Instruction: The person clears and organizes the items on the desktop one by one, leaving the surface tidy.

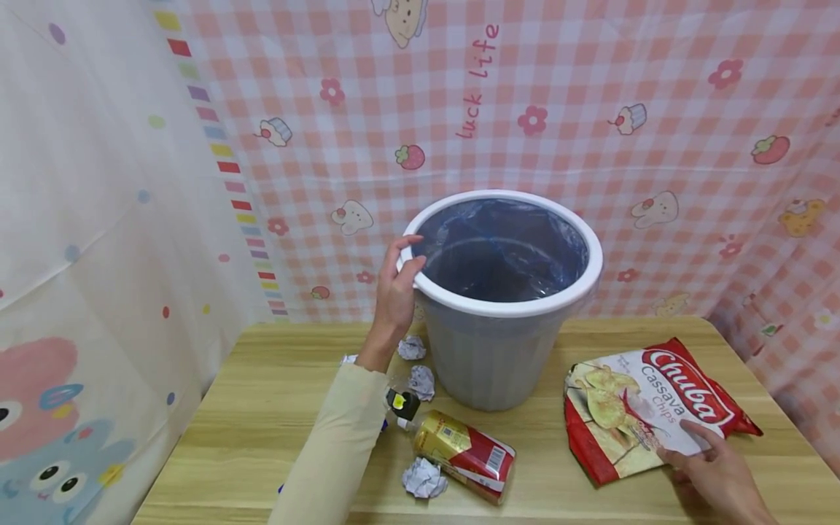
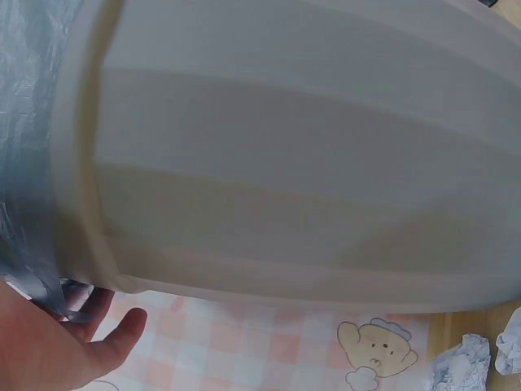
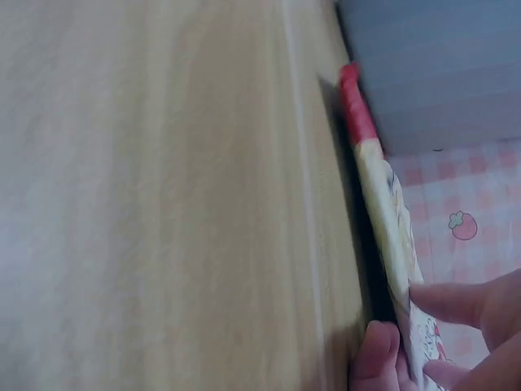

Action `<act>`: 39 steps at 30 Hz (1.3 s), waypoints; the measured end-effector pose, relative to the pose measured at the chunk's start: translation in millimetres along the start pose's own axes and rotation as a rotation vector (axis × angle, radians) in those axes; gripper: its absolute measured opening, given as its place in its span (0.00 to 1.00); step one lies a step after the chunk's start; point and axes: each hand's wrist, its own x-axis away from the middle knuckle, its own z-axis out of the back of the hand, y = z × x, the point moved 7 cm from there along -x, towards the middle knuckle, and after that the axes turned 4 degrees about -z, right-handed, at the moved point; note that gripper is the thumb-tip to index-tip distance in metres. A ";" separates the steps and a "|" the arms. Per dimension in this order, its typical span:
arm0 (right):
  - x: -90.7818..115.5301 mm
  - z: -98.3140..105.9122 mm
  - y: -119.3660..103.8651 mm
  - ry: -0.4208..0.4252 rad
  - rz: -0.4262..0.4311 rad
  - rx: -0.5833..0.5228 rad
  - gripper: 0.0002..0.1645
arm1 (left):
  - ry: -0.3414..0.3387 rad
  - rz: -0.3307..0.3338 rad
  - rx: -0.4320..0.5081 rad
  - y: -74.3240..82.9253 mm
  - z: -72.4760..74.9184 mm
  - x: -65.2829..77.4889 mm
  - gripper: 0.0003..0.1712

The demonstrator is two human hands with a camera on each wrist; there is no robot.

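A grey trash bin point(image 1: 492, 357) with a white rim and a bluish plastic liner stands at the back of the table. My left hand point(image 1: 396, 297) grips the rim on its left side, thumb and fingers around the edge. In the left wrist view the bin's ribbed wall point(image 2: 285, 163) fills most of the picture. To the right lies a red and white bag of cassava chips point(image 1: 639, 408). My right hand point(image 1: 715, 467) pinches its near edge; the right wrist view shows fingers point(image 3: 452, 301) on both faces of the bag, the edge slightly off the table.
A bottle with a red and gold label point(image 1: 466, 456) lies in front of the bin, its black cap point(image 1: 402, 402) pointing left. Crumpled paper balls point(image 1: 423, 477) are scattered around it and beside the bin. A pink checked curtain point(image 1: 315, 189) hangs behind the wooden table point(image 1: 262, 386).
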 end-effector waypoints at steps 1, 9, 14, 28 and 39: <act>-0.4 1.2 -0.7 0.008 -0.001 -0.029 0.54 | 0.000 0.001 0.003 0.1 -0.3 -0.1 0.23; 0.2 4.0 -9.4 0.089 -0.057 -0.206 0.56 | 0.005 0.005 0.006 0.3 -0.8 0.5 0.22; -1.4 0.9 -10.2 0.171 -0.086 -0.244 0.62 | 0.008 0.010 0.021 -0.4 -0.4 1.5 0.22; -17.8 -17.5 -6.5 0.204 -0.225 -0.824 0.65 | 0.002 0.004 0.030 0.8 -1.9 0.6 0.22; -21.5 -18.6 -9.7 0.187 -0.213 -0.918 0.59 | 0.006 0.013 0.038 1.6 -1.5 1.6 0.23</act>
